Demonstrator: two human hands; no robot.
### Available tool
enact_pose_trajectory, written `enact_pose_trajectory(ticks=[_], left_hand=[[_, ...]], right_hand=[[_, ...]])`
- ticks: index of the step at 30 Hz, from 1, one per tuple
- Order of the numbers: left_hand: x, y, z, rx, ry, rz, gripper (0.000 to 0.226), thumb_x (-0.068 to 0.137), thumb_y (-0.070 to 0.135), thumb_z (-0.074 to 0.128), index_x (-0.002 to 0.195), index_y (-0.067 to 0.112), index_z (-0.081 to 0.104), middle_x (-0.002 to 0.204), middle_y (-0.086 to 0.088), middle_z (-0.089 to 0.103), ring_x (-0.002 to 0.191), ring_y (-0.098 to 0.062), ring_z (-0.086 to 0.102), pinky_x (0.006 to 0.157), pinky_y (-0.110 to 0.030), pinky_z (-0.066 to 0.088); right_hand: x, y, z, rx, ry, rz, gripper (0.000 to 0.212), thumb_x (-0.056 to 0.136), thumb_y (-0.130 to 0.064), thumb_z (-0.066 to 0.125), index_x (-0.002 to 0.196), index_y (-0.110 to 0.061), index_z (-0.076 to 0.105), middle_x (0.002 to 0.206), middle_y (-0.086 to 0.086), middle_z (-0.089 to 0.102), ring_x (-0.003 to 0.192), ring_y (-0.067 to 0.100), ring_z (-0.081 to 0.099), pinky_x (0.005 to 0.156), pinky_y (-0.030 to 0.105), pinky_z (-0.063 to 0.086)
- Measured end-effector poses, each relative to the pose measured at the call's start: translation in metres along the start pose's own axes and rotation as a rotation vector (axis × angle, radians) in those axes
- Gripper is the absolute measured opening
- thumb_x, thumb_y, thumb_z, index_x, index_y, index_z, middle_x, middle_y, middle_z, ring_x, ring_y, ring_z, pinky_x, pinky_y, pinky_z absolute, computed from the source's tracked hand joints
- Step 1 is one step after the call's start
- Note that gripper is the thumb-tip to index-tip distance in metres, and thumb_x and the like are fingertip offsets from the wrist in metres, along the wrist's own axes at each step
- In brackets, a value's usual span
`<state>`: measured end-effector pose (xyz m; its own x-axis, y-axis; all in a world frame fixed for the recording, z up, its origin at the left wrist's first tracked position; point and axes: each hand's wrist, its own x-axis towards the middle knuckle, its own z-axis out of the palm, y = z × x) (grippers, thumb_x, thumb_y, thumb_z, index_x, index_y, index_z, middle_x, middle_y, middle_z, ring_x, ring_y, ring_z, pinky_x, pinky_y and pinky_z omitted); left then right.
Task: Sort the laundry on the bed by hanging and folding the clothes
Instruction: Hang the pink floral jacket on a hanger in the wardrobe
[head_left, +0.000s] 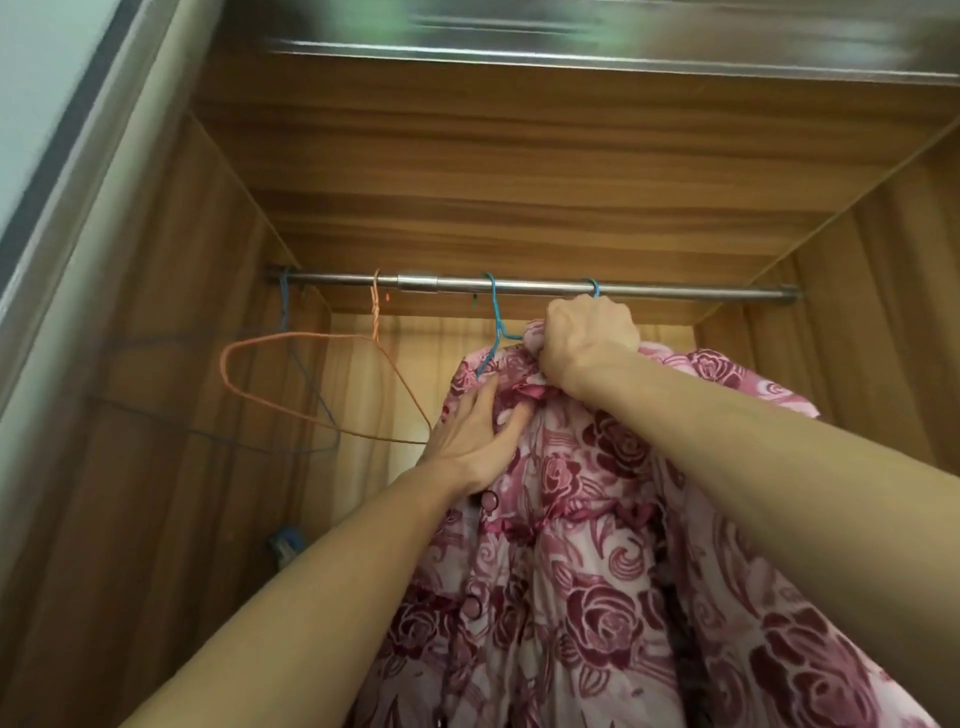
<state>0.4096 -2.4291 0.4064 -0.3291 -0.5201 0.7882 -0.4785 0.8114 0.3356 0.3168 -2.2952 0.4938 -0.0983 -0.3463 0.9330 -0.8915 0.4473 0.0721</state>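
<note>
Wardrobe rail holds orange hanger beside floral dress.

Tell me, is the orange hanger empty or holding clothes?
Empty: the orange hanger hangs bare on the rail, left of the floral garment.

A metal rail runs horizontally across the inside of a wooden wardrobe. Four wire hangers hook over it. From left: a dark blue hanger and an orange hanger, both bare, then two light blue hooks, which carry a pink rose-patterned garment hanging below the rail.
</note>
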Motion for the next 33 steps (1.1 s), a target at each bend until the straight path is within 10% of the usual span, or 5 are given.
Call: enact_pose_trajectory(ticks=[12, 18, 25, 33], left_hand=[[0.024, 0.053, 0.058, -0.301, -0.023, 0.134, 0.085, 0.084, 0.075, 0.032, 0.138, 0.012, 0.046, 0.143, -0.023, 0.052, 0.139, -0.037, 0.048, 0.116, -0.055, 0.041], [0.030, 0.058, 0.072, -0.434, 0.016, 0.229, 0.045, 0.089, 0.067, 0.047, 0.132, 0.054, 0.049, 0.138, 0.021, 0.057, 0.130, 0.008, 0.049, 0.114, -0.030, 0.039], [0.014, 0.024, 0.062, -0.365, 0.037, 0.123, 0.076, 0.081, 0.079, 0.052, 0.148, 0.059, 0.024, 0.150, 0.016, 0.054, 0.136, -0.013, 0.054, 0.114, -0.045, 0.045], [-0.017, 0.010, 0.006, -0.165, 0.065, 0.118, 0.095, 0.076, 0.073, 0.068, 0.152, 0.053, 0.014, 0.158, 0.011, 0.044, 0.138, -0.016, 0.052, 0.102, -0.033, 0.044]], right_hand=[[0.002, 0.033, -0.014, -0.240, -0.044, 0.037, 0.032, 0.102, -0.034, 0.056, 0.127, -0.018, 0.067, 0.128, 0.005, 0.066, 0.121, 0.027, 0.063, 0.074, 0.031, 0.041], [0.000, 0.031, -0.010, -0.235, -0.090, 0.016, 0.036, 0.102, -0.040, 0.057, 0.127, -0.017, 0.066, 0.124, 0.004, 0.066, 0.120, 0.026, 0.063, 0.071, 0.031, 0.041], [-0.021, 0.025, -0.001, -0.176, -0.083, -0.018, 0.034, 0.104, -0.031, 0.048, 0.127, -0.015, 0.067, 0.131, 0.008, 0.067, 0.122, 0.031, 0.065, 0.077, 0.034, 0.039], [-0.045, 0.027, -0.018, -0.137, -0.113, -0.053, 0.052, 0.105, -0.051, 0.038, 0.135, -0.011, 0.053, 0.131, 0.014, 0.066, 0.120, 0.035, 0.064, 0.078, 0.037, 0.034]])
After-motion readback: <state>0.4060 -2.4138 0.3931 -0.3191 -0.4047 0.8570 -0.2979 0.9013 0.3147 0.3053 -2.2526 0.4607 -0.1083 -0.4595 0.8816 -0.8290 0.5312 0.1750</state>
